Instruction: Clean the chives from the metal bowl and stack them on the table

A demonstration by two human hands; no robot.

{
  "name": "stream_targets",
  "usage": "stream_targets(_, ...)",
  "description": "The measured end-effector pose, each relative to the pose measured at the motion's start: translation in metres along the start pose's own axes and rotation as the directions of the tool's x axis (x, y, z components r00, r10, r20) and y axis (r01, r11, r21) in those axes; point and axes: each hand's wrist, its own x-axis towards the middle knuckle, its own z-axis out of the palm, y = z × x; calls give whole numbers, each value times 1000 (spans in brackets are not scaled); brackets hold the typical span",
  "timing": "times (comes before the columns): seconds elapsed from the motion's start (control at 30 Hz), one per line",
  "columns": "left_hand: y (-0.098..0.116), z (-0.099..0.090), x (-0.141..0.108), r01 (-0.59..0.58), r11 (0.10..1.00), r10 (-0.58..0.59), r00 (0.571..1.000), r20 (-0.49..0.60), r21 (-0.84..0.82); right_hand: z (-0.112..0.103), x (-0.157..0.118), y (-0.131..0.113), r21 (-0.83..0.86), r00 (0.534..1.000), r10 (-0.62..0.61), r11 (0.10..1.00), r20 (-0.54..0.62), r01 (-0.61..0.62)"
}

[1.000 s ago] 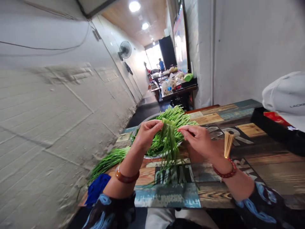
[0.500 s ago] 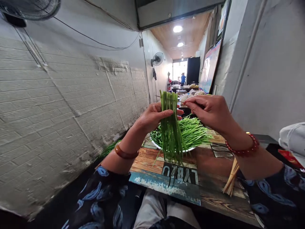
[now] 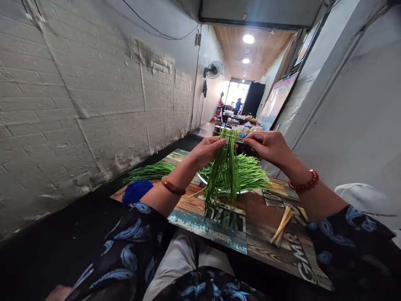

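A bunch of green garlic chives point(image 3: 227, 163) hangs upright over the table, stems up and leaves drooping. My left hand point(image 3: 209, 149) is closed around it just below the cut ends. My right hand point(image 3: 266, 144) pinches the end of a thin skewer beside the stem tops; the skewer runs across the stems and is hard to see now. Behind the bunch, more chives point(image 3: 252, 173) are heaped on a white plate point(image 3: 203, 179). A bundle of bamboo skewers point(image 3: 282, 226) lies on the wood-patterned table at the right.
Another pile of chives point(image 3: 152, 170) lies at the table's left end, beside a blue cloth point(image 3: 136, 191). A brick wall point(image 3: 109, 104) runs along the left. Something white point(image 3: 360, 192) stands at the right. Far back, a person in blue point(image 3: 238, 105) is near the doorway.
The view has turned and dropped, bringing the blue cloth and more of the left chives into sight. Both hands stay at the bunch; less of the skewer shows beside the stems.
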Motion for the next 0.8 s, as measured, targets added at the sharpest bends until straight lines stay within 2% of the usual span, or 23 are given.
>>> stream_targets(0.13, -11, -11, 9, -55, 996, 61, 994, -92, 66, 4, 9, -4, -55, 1000, 8, 998, 21, -6)
stream_targets(0.27, -18, -29, 7, -59, 990, 63, 998, -29, 126, 12, 11, 0, -61, 998, 55, 997, 9, -55)
stream_targets(0.33, -25, -44, -1, -26, 985, 33, 999, -35, 173, 14, 11, 5, -65, 994, 106, 992, -25, -108)
stream_targets(0.4, -38, -60, -12, 23, 977, -3, 996, -94, 212, 12, 13, 11, -78, 985, 151, 984, -77, -157)
stream_targets(0.57, -83, -89, -46, 124, 975, -82, 971, -223, 185, 5, 20, 31, -118, 953, 232, 959, -196, -258)
stream_targets(0.7, -104, -90, -62, 123, 986, -74, 930, -359, 116, 1, 17, 46, -175, 952, 248, 944, -178, -279)
stream_targets(0.8, -108, -79, -61, 85, 992, -43, 924, -380, 95, -4, 14, 49, -176, 930, 298, 925, -213, -337)
